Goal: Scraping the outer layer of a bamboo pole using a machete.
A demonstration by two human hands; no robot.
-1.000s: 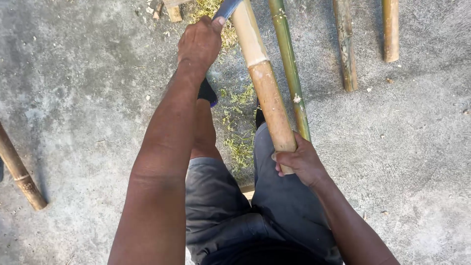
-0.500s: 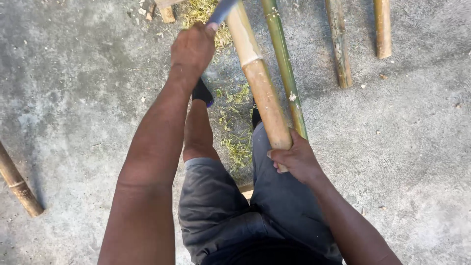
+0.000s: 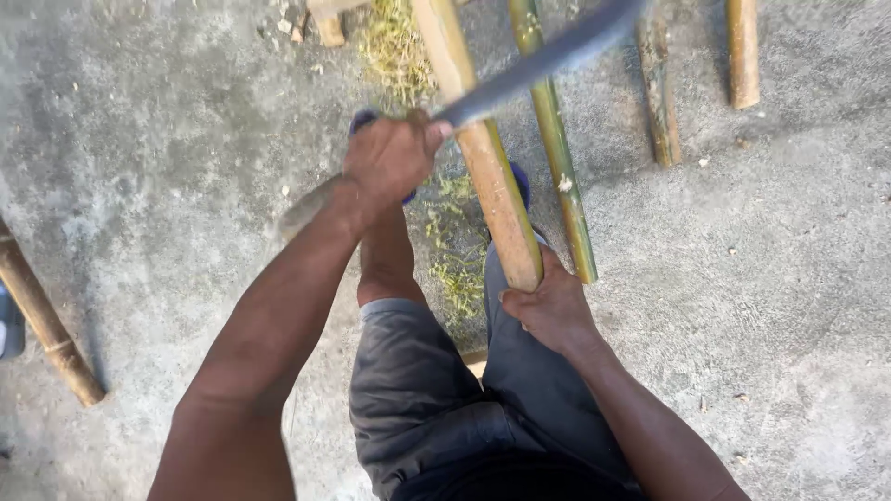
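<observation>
Two hands are in view, both bare and both occupied. The left hand point(image 3: 394, 156) is clenched around the handle of one long, dark grey metal blade point(image 3: 538, 63), which extends up and to the right from the fist and appears motion-blurred; it crosses in front of the thick tan bamboo pole point(image 3: 487, 176). That pole runs from the top edge of the view down toward the person, tilted slightly to the right, and its lower end is grasped by the right hand point(image 3: 552, 306), whose fingers wrap the pole just above the knee. Five further bamboo pieces lie on the grey concrete floor point(image 3: 789, 278): one slim green bamboo stalk point(image 3: 557, 148) just beside and to the right of the held pole, one short weathered brown stick point(image 3: 659, 93) further right, one short tan stick point(image 3: 742, 51) at the top right, one brown bamboo pole point(image 3: 46, 325) at the left edge, well apart from the rest, and one short pale offcut point(image 3: 325, 20) at the top. One scatter of green-yellow bamboo shavings point(image 3: 445, 250) lies on the floor to the left of the held pole, between the person's legs and the top edge. The person wears one pair of dark grey shorts point(image 3: 436, 390), and two dark blue shoes point(image 3: 364, 119) are partly visible beneath the arm and the pole.
</observation>
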